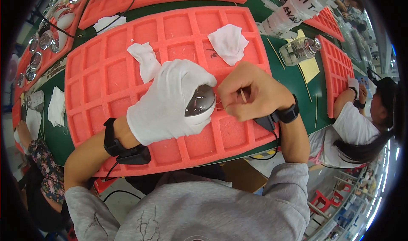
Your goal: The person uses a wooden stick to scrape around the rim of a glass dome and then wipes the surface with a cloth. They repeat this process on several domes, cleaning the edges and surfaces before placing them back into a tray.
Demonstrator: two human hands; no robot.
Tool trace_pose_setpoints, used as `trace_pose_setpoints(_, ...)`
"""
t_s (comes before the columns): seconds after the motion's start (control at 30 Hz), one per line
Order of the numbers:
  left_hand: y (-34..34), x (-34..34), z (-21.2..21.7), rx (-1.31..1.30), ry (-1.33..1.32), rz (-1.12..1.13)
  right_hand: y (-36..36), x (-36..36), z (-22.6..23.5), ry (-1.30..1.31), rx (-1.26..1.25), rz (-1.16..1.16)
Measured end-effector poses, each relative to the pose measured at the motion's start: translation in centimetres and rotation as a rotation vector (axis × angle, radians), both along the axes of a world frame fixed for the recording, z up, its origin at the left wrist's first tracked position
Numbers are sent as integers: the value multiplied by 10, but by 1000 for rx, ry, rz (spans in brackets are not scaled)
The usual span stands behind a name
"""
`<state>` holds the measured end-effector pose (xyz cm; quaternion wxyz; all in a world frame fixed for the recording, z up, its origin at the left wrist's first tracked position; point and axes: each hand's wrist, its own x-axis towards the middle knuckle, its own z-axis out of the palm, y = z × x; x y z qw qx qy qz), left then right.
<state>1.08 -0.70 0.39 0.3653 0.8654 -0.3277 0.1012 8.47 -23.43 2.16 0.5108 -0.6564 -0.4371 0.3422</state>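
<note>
Near you, low centre of frame: your grey sleeves come up from the bottom edge, w/ black bands on both wrists.

Your left hand, in a white glove, sits just left of centre. Its grip is closed around a shiny round dome piece, fingers wrapped over the top, mirror face turned toward your right side. The piece is held just over the red foam tray, centre of frame.

Your right hand, bare, is just right of centre, touching or nearly touching the glove. Its grip is pinched shut on a thin stick, thumb and forefinger closed; the stick stands roughly upright w/ a slight tilt. Can't tell where its lower tip ends, fingers hide it. So the dome lies directly left of the right hand's grip, close beside it, and the right hand is the one free to work on it.

Further up on the tray: two white cloths, one upper centre-left, one upper centre-right. Beyond, upper right on the green desk: a clear glass jar lying on its side next to a yellow sheet. Upper left edge: a row of more shiny round pieces. Other people sit at far left and far right.
</note>
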Motion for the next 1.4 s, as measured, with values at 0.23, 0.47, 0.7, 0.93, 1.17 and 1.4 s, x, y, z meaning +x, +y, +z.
trace_pose_setpoints(0.23, -4, -1, -15, -86, -176, 37, -4, -7, 17, -329, -73, -30)
trace_pose_setpoints(0.47, -1, -2, -11, -61, -154, 19, 10, -21, 28, -494, -216, -97)
trace_pose_setpoints(0.7, 2, -6, -6, -4, -50, -29, 19, -31, 32, -526, -259, -141)
trace_pose_setpoints(0.93, 4, -10, 23, 79, 138, 2, 14, -17, 21, -218, -113, 0)
trace_pose_setpoints(1.17, 5, -10, 11, -114, 322, 4, 17, -8, 10, -69, -64, 45)
trace_pose_setpoints(1.4, 7, -4, 9, -180, 403, -34, 16, -2, 5, 67, -42, 84)
